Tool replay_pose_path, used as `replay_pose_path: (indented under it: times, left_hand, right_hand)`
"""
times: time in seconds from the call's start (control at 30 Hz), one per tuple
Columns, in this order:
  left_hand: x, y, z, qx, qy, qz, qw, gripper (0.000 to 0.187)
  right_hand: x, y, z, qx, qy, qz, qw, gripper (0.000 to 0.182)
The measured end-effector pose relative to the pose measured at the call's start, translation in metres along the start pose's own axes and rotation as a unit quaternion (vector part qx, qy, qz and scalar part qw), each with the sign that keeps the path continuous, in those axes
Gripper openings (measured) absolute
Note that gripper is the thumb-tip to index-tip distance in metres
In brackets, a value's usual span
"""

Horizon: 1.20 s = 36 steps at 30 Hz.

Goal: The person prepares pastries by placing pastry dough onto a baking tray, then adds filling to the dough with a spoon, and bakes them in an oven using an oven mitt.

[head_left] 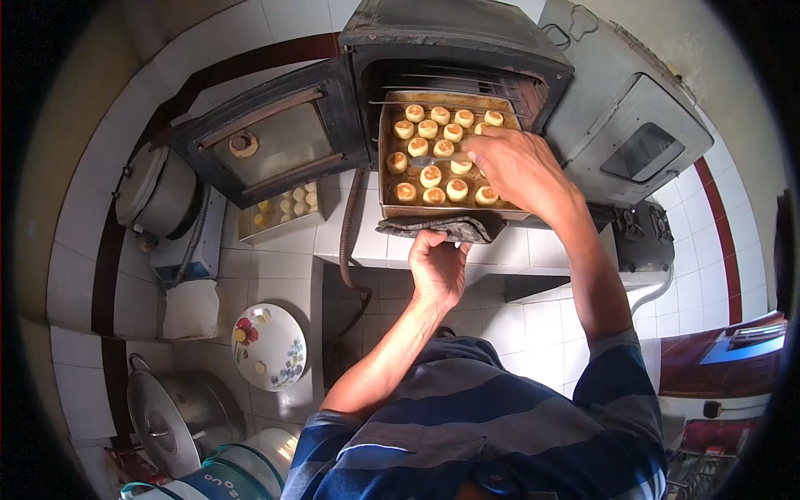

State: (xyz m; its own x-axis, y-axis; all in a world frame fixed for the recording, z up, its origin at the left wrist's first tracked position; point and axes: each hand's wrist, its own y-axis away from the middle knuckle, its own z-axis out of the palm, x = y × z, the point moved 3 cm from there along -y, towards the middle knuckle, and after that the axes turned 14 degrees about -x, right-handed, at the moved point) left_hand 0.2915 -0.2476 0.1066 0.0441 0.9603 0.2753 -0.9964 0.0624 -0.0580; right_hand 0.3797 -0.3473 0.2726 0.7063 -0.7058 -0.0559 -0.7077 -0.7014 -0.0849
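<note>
A baking tray of small round buns, browned on top, sits partly out of the open oven. My left hand grips a folded dark cloth against the tray's front edge, thumb below it and its other fingers partly hidden. Over the tray's right side, my right hand is closed on a small spatula with a flat grey blade and a pale handle. The blade points left and lies among the buns, close to a bun in the middle.
The oven door hangs open to the left. Beneath it stands a smaller tray of pale dough pieces. A flowered plate, large pot and pressure cooker are at left; a burner is at right. A hose hangs down the counter.
</note>
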Motion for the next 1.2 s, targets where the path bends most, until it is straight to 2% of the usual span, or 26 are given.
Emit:
replay_pose_path:
  times: [0.17, 0.3, 0.37, 0.5, 0.57, 0.7, 0.8, 1.0, 1.07, 1.2]
  left_hand:
    - [0.001, 0.001, 0.002, 0.003, -0.002, -0.001, 1.000, 0.049]
    - [0.000, 0.000, -0.002, 0.003, 0.004, 0.000, 1.000, 0.049]
    - [0.001, 0.000, -0.001, 0.004, 0.000, -0.001, 1.000, 0.048]
    - [-0.001, 0.000, 0.000, 0.002, 0.005, 0.001, 1.000, 0.048]
    - [0.000, 0.000, 0.001, -0.002, 0.005, 0.003, 1.000, 0.047]
    - [0.000, 0.000, 0.000, -0.010, 0.006, -0.004, 1.000, 0.047]
    - [0.000, -0.001, -0.001, -0.016, 0.006, -0.001, 1.000, 0.047]
    - [0.000, -0.001, -0.001, 0.001, 0.011, -0.005, 1.000, 0.046]
    - [0.000, -0.002, -0.001, -0.005, 0.009, -0.006, 1.000, 0.046]
    - [0.001, -0.001, 0.003, -0.008, 0.006, -0.005, 1.000, 0.045]
  right_hand:
    - [0.004, -0.024, 0.009, -0.041, 0.054, -0.014, 0.998, 0.013]
    - [0.004, -0.030, 0.015, -0.059, 0.043, -0.022, 0.997, 0.014]
    - [0.008, -0.029, 0.022, -0.058, -0.014, 0.003, 0.998, 0.017]
    - [0.009, -0.023, 0.027, -0.097, -0.036, 0.048, 0.994, 0.020]
    - [0.012, -0.018, 0.028, -0.037, -0.100, 0.007, 0.994, 0.022]
    - [0.017, -0.016, 0.027, -0.045, -0.105, 0.020, 0.993, 0.022]
    - [0.018, -0.018, 0.024, -0.013, -0.111, -0.002, 0.994, 0.023]
    - [0.017, -0.014, 0.015, -0.018, -0.111, 0.025, 0.993, 0.023]
    - [0.017, -0.010, 0.013, 0.075, -0.093, -0.006, 0.993, 0.018]
    - [0.012, -0.011, 0.012, 0.093, -0.042, -0.034, 0.994, 0.025]
